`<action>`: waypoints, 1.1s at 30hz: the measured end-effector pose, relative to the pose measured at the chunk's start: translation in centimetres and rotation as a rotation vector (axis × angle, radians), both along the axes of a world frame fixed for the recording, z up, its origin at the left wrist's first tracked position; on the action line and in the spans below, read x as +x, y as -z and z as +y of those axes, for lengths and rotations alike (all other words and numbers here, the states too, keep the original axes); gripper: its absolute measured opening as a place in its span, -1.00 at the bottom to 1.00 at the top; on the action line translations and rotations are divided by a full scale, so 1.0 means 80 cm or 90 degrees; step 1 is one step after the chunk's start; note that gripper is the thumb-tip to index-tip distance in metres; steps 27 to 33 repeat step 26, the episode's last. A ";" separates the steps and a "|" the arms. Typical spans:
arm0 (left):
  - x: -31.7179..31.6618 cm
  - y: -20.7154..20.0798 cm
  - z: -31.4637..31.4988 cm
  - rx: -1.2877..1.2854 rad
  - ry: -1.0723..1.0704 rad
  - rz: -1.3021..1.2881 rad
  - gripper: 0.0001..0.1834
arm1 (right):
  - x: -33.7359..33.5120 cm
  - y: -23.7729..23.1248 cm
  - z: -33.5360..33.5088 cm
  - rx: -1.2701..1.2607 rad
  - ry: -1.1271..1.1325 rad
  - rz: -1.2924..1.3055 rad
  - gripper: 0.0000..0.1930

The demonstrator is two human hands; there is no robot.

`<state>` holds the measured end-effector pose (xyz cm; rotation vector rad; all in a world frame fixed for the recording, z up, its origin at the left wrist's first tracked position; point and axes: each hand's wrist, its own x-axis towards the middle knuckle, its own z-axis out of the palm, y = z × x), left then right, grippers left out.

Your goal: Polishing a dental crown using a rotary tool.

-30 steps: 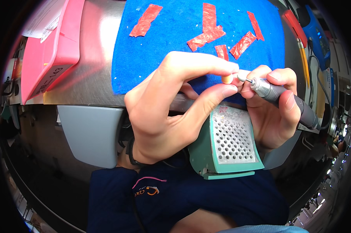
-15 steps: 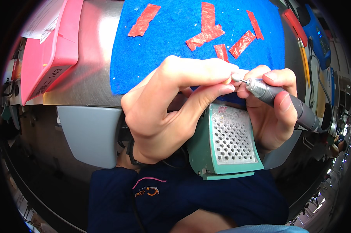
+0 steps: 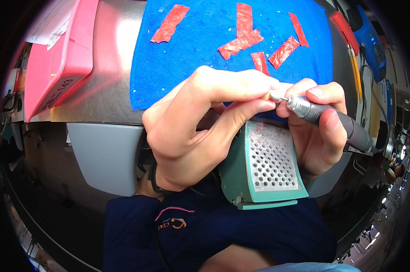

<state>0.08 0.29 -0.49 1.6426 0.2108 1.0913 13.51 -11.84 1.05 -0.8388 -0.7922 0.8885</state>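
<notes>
My left hand is closed in a pinch, thumb against forefinger, on a small yellowish piece. Most of that piece is hidden by the fingertips, so its kind does not show. A slim grey rotary handpiece lies in my right hand, gripped like a pen. Its rounded grey grinding tip points left and appears to meet the piece. Both hands are close together, over a green-framed box with a perforated metal grille.
Behind the hands a blue cloth carries several red strips. A pink bin stands at the left on the metal bench. Grey armrest-like panels flank the box. Pencil-like tools and a blue device are at right.
The fingers and grinding tip have shifted very slightly, and a little more of the yellowish piece shows. Both grips stay the same.
</notes>
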 end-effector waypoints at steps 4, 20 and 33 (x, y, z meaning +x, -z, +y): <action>-0.010 0.002 0.002 -0.003 0.003 0.003 -0.72 | -0.008 -0.001 0.001 -0.001 -0.014 0.005 -0.68; -0.012 -0.056 -0.039 -0.088 -0.198 0.100 -0.81 | 0.002 -0.038 -0.005 0.009 0.055 0.205 -0.84; -0.032 -0.053 -0.052 0.047 -0.192 0.092 -0.79 | 0.005 -0.019 -0.017 0.079 0.073 0.197 -0.83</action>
